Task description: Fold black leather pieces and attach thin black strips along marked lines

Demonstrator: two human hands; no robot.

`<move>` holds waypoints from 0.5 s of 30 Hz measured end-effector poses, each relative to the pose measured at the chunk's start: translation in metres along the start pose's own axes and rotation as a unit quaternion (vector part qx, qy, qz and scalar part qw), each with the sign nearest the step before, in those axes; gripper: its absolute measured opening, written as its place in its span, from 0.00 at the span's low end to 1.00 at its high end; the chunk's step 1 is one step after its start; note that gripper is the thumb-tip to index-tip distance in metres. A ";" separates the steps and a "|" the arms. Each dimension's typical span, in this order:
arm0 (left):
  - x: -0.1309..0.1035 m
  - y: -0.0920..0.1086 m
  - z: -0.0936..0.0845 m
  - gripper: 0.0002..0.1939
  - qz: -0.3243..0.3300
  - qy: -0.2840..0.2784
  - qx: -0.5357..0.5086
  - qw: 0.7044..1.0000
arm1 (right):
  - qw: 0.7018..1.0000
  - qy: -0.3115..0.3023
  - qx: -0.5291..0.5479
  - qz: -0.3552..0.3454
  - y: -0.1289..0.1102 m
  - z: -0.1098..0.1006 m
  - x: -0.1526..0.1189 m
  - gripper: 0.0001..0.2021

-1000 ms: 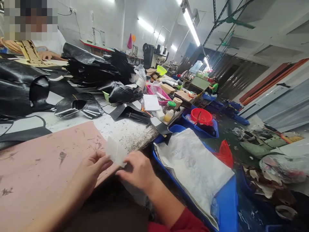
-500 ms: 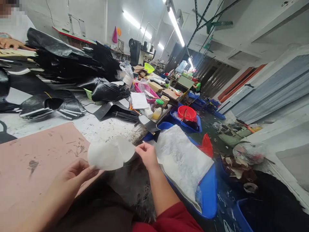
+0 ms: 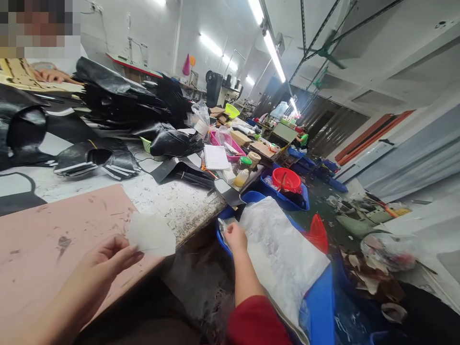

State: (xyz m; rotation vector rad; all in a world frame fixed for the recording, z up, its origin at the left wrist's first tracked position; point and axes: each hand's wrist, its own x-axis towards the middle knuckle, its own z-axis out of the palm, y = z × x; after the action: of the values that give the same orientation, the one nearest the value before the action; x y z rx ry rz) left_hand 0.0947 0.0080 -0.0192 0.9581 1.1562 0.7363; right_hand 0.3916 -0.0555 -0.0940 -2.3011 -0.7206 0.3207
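Observation:
My left hand [image 3: 111, 256] pinches a thin, pale white cut piece [image 3: 153, 235] by its left edge, between thumb and fingers. The piece hangs over the front edge of the pink board [image 3: 72, 230]. My right hand [image 3: 236, 238] is apart from it, over the near rim of a blue bin [image 3: 319, 306]. Its fingers are pressed together beside a pale, greyish edge of material; whether they grip that or a small scrap I cannot make out. A large white sheet [image 3: 276, 239] lies across the bin, just right of my right hand.
Black leather-like pieces [image 3: 129, 100] are heaped on the white worktable [image 3: 172, 215]. A notebook [image 3: 215, 157], a green-lidded jar [image 3: 244, 163] and a pink basket [image 3: 233, 148] stand farther along. A red basin [image 3: 286, 179] sits in another bin. A co-worker's hand [image 3: 53, 75] rests at far left.
My right hand has left the right side of the white piece and moved right to the bin. The piece now shows a smaller outline, held by my left hand only. The view has shifted.

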 end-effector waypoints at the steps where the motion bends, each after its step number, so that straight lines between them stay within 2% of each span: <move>1: 0.000 -0.001 0.000 0.26 -0.005 0.001 -0.023 1.000 | 1.000 -0.007 0.009 -0.012 -0.005 0.002 -0.006 0.05; 4: 0.003 -0.002 0.001 0.26 -0.010 -0.004 -0.074 0.997 | 0.994 -0.055 0.058 -0.070 -0.026 0.008 -0.037 0.03; 6: 0.004 -0.002 0.003 0.25 -0.010 -0.008 -0.090 0.996 | 0.977 -0.142 0.116 -0.105 -0.043 0.019 -0.064 0.08; 7: 0.004 -0.002 0.004 0.25 -0.012 -0.007 -0.093 0.996 | 0.959 -0.202 0.159 -0.117 -0.051 0.025 -0.077 0.11; 8: 0.003 -0.001 0.005 0.25 -0.015 -0.011 -0.089 0.996 | 0.928 -0.258 0.241 -0.116 -0.058 0.031 -0.089 0.13; 9: 0.001 0.000 0.006 0.24 -0.022 -0.015 -0.076 0.997 | 0.903 -0.281 0.303 -0.116 -0.064 0.036 -0.098 0.14; 10: -0.002 0.000 0.007 0.23 -0.029 -0.020 -0.057 0.998 | 0.884 -0.282 0.351 -0.127 -0.069 0.039 -0.106 0.14; 11: -0.005 0.000 0.009 0.21 -0.039 -0.029 -0.035 0.998 | 0.880 -0.254 0.371 -0.153 -0.072 0.040 -0.110 0.13; 12: -0.008 0.000 0.010 0.20 -0.051 -0.041 -0.015 0.998 | 0.888 -0.208 0.359 -0.200 -0.075 0.039 -0.112 0.14; 14: -0.012 -0.002 0.011 0.17 -0.081 -0.058 0.009 0.995 | 0.903 -0.113 0.269 -0.315 -0.076 0.033 -0.106 0.14; 15: -0.013 -0.004 0.010 0.17 -0.093 -0.052 0.006 0.994 | 0.913 -0.075 0.190 -0.352 -0.074 0.028 -0.100 0.13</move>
State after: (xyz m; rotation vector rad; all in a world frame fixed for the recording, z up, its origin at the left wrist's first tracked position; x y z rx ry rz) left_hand 0.1009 -0.0071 -0.0165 0.8760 1.1413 0.5246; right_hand 0.2688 -0.0531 -0.0607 -1.5353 -1.3689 0.2648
